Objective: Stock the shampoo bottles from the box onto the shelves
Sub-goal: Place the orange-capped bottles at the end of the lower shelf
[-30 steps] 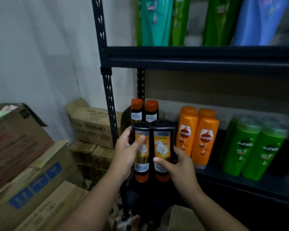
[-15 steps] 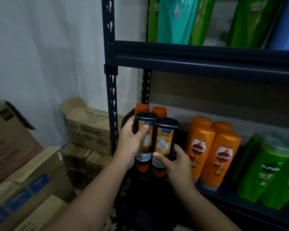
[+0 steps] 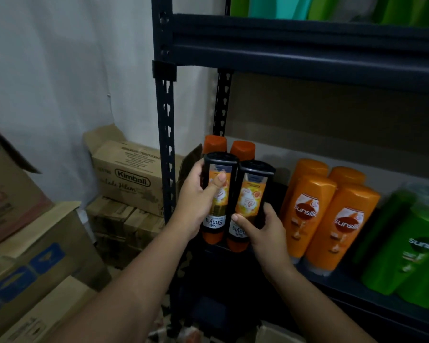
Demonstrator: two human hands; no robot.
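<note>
I hold two black Shayla shampoo bottles upside down, orange caps at the bottom, at the left end of the lower shelf (image 3: 372, 295). My left hand (image 3: 196, 201) grips the left bottle (image 3: 217, 219), thumb across its label. My right hand (image 3: 263, 229) grips the right bottle (image 3: 252, 194) from below and beside. The two bottles touch side by side, and their caps sit at the shelf's front edge. Behind them stand two more of these bottles (image 3: 242, 149), showing only orange tops.
Orange Sunsilk bottles (image 3: 332, 219) stand right of my hands, green Sunsilk bottles (image 3: 411, 248) further right. The upper shelf (image 3: 307, 45) carries green and teal packs. The dark upright post (image 3: 166, 134) is at left. Cardboard boxes, one marked Kimball (image 3: 131, 179), pile up against the wall.
Both bottles have moved further in toward the shelf and slightly down, close to the two standing behind. My view has shifted closer and to the left. Both grips are unchanged.
</note>
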